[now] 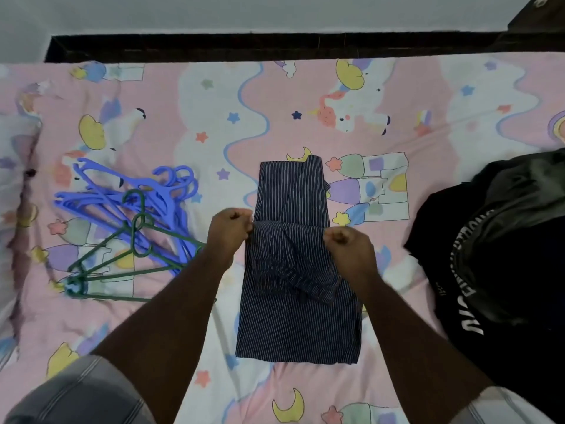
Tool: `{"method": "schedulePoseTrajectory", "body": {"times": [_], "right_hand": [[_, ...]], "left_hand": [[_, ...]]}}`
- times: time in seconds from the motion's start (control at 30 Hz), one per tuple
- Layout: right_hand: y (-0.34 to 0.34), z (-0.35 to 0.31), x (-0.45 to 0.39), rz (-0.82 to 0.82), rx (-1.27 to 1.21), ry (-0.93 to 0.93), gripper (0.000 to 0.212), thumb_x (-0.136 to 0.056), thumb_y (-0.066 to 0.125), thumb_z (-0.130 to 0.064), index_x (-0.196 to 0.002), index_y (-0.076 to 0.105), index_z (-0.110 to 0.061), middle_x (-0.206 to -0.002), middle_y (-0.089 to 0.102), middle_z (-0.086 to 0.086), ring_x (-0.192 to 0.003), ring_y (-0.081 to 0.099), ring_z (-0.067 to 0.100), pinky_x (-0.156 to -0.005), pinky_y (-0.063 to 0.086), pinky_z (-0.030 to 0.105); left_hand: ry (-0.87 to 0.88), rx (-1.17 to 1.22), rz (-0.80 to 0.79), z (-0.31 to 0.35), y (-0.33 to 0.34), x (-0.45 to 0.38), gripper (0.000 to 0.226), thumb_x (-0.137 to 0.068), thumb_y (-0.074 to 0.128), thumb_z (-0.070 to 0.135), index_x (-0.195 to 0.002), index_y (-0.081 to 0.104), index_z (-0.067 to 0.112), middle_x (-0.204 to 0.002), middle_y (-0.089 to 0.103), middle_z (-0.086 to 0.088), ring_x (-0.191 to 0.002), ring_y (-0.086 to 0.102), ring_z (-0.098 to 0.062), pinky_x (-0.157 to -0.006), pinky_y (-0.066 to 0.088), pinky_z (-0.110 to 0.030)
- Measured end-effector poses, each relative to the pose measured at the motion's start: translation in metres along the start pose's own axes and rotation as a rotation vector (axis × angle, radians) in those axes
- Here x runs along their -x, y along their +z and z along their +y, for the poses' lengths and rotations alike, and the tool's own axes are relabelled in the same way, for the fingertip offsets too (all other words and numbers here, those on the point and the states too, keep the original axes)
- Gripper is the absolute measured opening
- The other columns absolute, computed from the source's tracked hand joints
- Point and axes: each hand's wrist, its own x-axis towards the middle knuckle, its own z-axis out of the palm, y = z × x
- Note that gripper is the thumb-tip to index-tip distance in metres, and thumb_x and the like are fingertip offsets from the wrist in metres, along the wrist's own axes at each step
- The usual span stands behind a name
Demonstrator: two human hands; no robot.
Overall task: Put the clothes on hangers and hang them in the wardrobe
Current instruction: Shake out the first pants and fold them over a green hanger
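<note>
Left hand (230,228) and right hand (347,243) each pinching a fold of the navy pinstriped cotton garment (298,319) (folded, long) mid-bed on the pink cartoon-print bedsheet (397,123), blue and green plastic hangers (128,218) heaped left, black printed clothing (501,258) piled right.

The striped shirt (298,325) is showing thin matt woven cloth, lying on a soft printed cotton-like bedsheet (305,96). The blue hangers (128,194) are looking like smooth plastic, and the green hangers (122,264) thin and wiry.
</note>
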Motion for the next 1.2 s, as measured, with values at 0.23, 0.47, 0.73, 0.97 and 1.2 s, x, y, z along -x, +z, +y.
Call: {"method": "schedulePoseTrajectory", "body": {"times": [0.23, 0.47, 0.73, 0.97, 1.2], "right_hand": [[0.004, -0.046, -0.09, 0.093, 0.026, 0.017, 0.019, -0.086, 0.072, -0.016, -0.103, 0.077, -0.014, -0.095, 0.076, 0.002, -0.087, 0.07, 0.018, -0.09, 0.057, 0.045], [0.003, -0.042, -0.146, 0.131, 0.082, 0.08, 0.026, -0.087, 0.071, -0.019, -0.112, 0.075, -0.013, -0.107, 0.075, 0.003, -0.097, 0.069, 0.022, -0.093, 0.056, 0.039], [0.022, -0.056, -0.19, 0.054, 0.081, 0.062, 0.033, -0.084, 0.077, -0.019, -0.114, 0.069, -0.006, -0.088, 0.068, -0.001, -0.095, 0.068, 0.022, -0.097, 0.053, 0.04], [0.02, -0.064, -0.197, 0.041, -0.037, 0.072, 0.028, -0.078, 0.08, -0.01, -0.106, 0.072, -0.011, -0.09, 0.074, 0.004, -0.082, 0.07, 0.021, -0.08, 0.059, 0.037], [0.002, -0.084, -0.157, -0.128, -0.421, 0.079, 0.032, -0.084, 0.066, 0.01, -0.107, 0.071, -0.012, -0.096, 0.069, 0.01, -0.08, 0.066, 0.016, -0.065, 0.053, 0.02]], "left_hand": [[0.059, -0.036, -0.073, 0.036, 0.035, -0.057, 0.023, -0.094, 0.061, 0.009, -0.115, 0.071, 0.008, -0.098, 0.073, -0.009, -0.082, 0.066, -0.016, -0.069, 0.053, -0.025], [0.059, -0.06, -0.145, 0.043, 0.069, -0.094, 0.028, -0.098, 0.06, 0.015, -0.125, 0.066, 0.009, -0.11, 0.072, -0.006, -0.099, 0.07, -0.018, -0.085, 0.057, -0.029], [0.055, -0.128, -0.135, 0.035, 0.08, -0.117, 0.027, -0.097, 0.06, 0.014, -0.124, 0.067, 0.012, -0.111, 0.072, -0.007, -0.104, 0.069, -0.024, -0.096, 0.056, -0.04], [0.046, -0.096, -0.178, 0.037, 0.085, -0.117, 0.026, -0.099, 0.059, 0.015, -0.124, 0.067, 0.01, -0.113, 0.072, -0.008, -0.107, 0.069, -0.023, -0.094, 0.056, -0.035], [0.086, -0.072, -0.225, 0.057, 0.08, -0.11, 0.029, -0.099, 0.06, 0.015, -0.127, 0.067, 0.013, -0.113, 0.072, 0.0, -0.108, 0.068, -0.017, -0.085, 0.055, -0.025]]}}
